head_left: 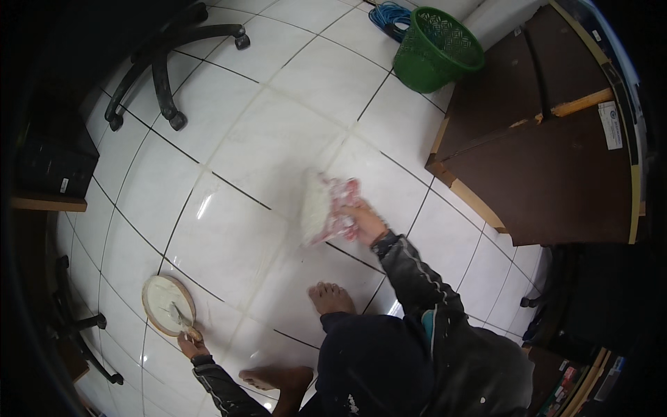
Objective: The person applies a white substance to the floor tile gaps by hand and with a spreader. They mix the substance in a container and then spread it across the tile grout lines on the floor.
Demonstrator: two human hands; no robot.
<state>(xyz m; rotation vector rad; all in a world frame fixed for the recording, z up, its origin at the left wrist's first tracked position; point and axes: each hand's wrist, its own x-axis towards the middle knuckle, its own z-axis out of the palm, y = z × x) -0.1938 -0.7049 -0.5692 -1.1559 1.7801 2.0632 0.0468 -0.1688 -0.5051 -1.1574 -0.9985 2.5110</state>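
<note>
At the lower left, my left hand (pixel 190 345) is closed at the near rim of a round shallow pan (pixel 147 311) with a tan edge. A white paste or powder fills the pan. A putty knife (pixel 175 311) with a greyish blade lies across it, its handle end by my fingers. My right hand (pixel 366 221), in a dark sleeve, grips a red and white rag (pixel 321 208) against or just over the white floor tiles. The rag is smeared by motion, and its contact with the floor is hard to tell.
White tiles (pixel 229 243) with dark and pale joints spread around my bare feet (pixel 332 297). A green basket (pixel 427 62) and blue cable (pixel 389 17) stand far right, beside brown furniture (pixel 535 160). Wheeled chair bases (pixel 160 76) are at the left.
</note>
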